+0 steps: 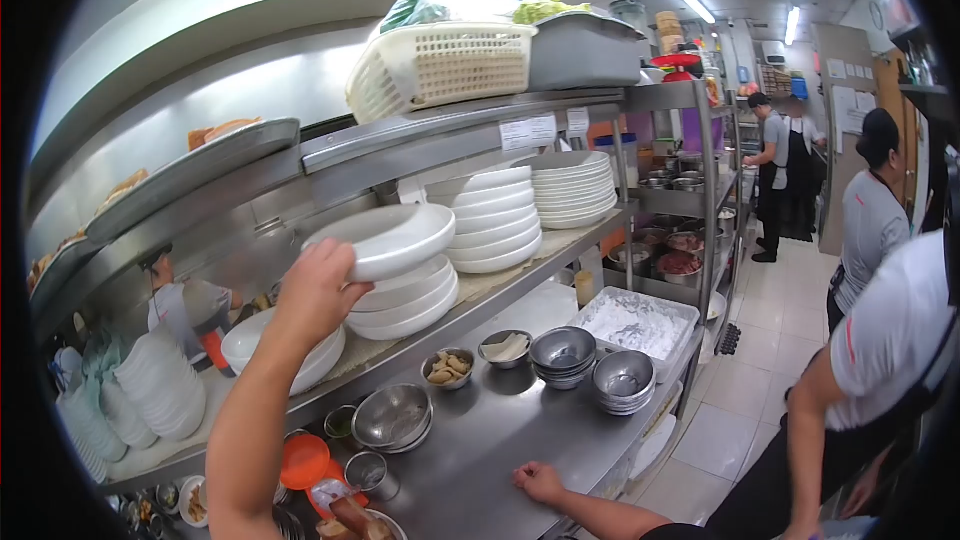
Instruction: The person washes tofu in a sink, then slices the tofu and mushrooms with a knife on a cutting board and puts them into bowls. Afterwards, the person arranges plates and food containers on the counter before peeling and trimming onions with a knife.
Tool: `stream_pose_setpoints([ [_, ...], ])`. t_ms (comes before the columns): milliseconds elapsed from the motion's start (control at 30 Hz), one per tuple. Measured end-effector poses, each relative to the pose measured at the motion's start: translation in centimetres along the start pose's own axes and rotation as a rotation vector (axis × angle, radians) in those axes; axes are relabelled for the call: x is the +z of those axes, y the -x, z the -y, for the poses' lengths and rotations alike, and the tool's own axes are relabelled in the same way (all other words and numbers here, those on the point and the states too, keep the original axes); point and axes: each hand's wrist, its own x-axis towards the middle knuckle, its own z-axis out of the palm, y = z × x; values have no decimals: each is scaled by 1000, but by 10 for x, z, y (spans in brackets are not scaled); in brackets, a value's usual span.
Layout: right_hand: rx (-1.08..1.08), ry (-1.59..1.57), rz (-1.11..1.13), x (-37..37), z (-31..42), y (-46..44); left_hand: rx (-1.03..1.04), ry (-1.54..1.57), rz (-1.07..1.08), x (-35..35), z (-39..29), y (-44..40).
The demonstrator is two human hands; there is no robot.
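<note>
The left hand (322, 280) holds one white dish (385, 240), its grip closed on the near rim, thumb beneath. The dish is tilted above a stack of about three white bowls (405, 305) on the shelf (510, 275); whether it touches them is hard to tell. The left arm is raised, its forearm rising steeply from the bottom edge, the wrist bent forward.

The right hand (540, 483) lies low at the tabletop (480, 460), its forearm nearly level, fingers curled in a loosely closed grip with nothing visible in it.

Right of the first stack stand two more: one of about six white bowls (492, 220), one of flatter white plates (575, 190), too tightly nested to count surely. The white bowls on the left (262, 340) are partly hidden by the left forearm.

On the tabletop are three stacks of steel bowls (392, 417) (563, 350) (624, 380), two small bowls of food (447, 368) (505, 348) and one white tray (685, 318) of white powder. Five other people show, one behind the shelf and four at right, the nearest cut off by the frame.
</note>
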Motion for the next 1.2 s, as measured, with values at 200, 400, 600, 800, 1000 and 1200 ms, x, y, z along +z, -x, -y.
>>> stream_pose_setpoints([
  [200,-20,-6,46,-2,0,-2,18,239,-162,-57,-52,61],
  [400,-176,323,168,2,17,43,116,459,357,7,-93,107],
  [600,-241,292,338,5,32,101,118,372,748,201,-115,160],
  [800,-420,235,167,0,30,140,31,269,819,293,-109,213],
  [1000,-511,202,139,6,4,135,-146,255,833,344,-100,247],
  [1200,-499,252,137,1,14,142,-314,351,770,326,-104,248],
])
